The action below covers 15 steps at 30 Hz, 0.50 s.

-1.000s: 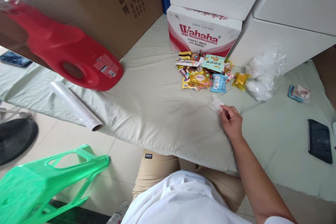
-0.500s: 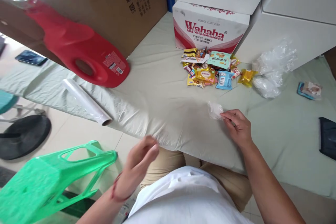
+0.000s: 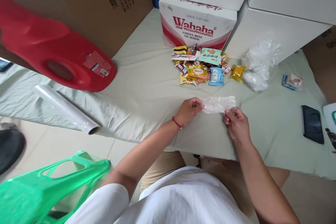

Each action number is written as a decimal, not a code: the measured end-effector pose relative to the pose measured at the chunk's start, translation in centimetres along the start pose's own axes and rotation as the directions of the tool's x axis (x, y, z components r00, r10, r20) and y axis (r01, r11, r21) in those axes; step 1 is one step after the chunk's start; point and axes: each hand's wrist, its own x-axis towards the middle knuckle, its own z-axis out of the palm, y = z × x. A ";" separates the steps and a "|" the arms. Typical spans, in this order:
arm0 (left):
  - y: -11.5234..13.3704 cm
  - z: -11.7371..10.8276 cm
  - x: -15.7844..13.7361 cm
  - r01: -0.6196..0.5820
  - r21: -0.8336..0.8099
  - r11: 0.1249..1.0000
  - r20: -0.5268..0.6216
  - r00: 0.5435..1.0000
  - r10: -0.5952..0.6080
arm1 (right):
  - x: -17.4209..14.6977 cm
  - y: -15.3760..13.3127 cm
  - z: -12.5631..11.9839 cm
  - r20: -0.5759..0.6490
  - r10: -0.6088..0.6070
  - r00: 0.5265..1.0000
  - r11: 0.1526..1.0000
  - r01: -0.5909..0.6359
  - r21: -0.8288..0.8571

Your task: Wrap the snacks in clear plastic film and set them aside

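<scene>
Between my two hands a small clear plastic bag [image 3: 219, 104] is stretched out flat, a little wrinkled, above the cloth. My left hand [image 3: 189, 110], with a red cord on its wrist, pinches the bag's left end. At the lower right corner, my right hand [image 3: 237, 122] grips it between thumb and fingers. Beyond the bag lies a pile of wrapped snacks [image 3: 198, 72], with a blue packet [image 3: 217, 76] at its near side and a yellow packet [image 3: 237, 72] at its right. A crumpled heap of clear plastic bags [image 3: 258, 70] sits farther right.
A Wahaha carton [image 3: 196, 24] stands behind the snacks. To the left are a red jug [image 3: 57, 49] and a roll of plastic film [image 3: 67, 108]. A black phone-like object [image 3: 313, 123] and a small packet [image 3: 292, 81] lie right. A green stool [image 3: 60, 185] stands below.
My left hand has come up from near my lap and taken hold of the bag's left end. The bag, crumpled before in my right hand, is now spread out. The view has shifted right.
</scene>
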 end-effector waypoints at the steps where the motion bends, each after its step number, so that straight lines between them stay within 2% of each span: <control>1: 0.0 -0.2 0.1 0.004 -0.012 1.000 0.017 1.000 -0.004 | 0.2 0.1 0.0 0.020 0.065 0.998 0.997 -0.066 0.028; 3: 0.1 -0.4 0.1 0.007 -0.030 1.000 0.033 0.999 -0.006 | 0.4 0.1 -0.2 0.058 0.107 0.993 0.994 -0.107 -0.012; 4: 0.1 -0.4 0.1 0.005 -0.036 0.999 0.038 0.999 -0.003 | 0.5 -0.1 -0.2 0.046 0.077 0.996 0.996 -0.075 -0.057; 6: 0.2 -0.5 0.0 -0.006 -0.029 1.000 0.059 0.998 0.008 | 0.4 -0.7 -0.4 -0.040 -0.086 0.996 0.980 0.077 -0.184; 8: 0.2 -0.6 -0.1 -0.020 -0.011 1.000 0.085 0.996 0.021 | 0.2 -1.5 -0.6 -0.102 -0.332 0.938 0.901 0.283 -0.329; 10: 0.2 -0.7 -0.1 -0.030 -0.001 1.000 0.109 0.994 0.030 | -0.1 -2.2 -0.9 -0.048 -0.536 0.843 0.776 0.469 -0.422; 12: 0.3 -0.9 0.0 -0.034 -0.003 0.999 0.128 0.991 0.034 | -0.5 -2.9 -1.1 0.057 -0.631 0.773 0.680 0.587 -0.440; 15: 0.3 -1.1 0.1 -0.027 -0.014 1.000 0.134 0.991 0.029 | -1.2 -3.6 -1.3 0.119 -0.651 0.750 0.639 0.626 -0.446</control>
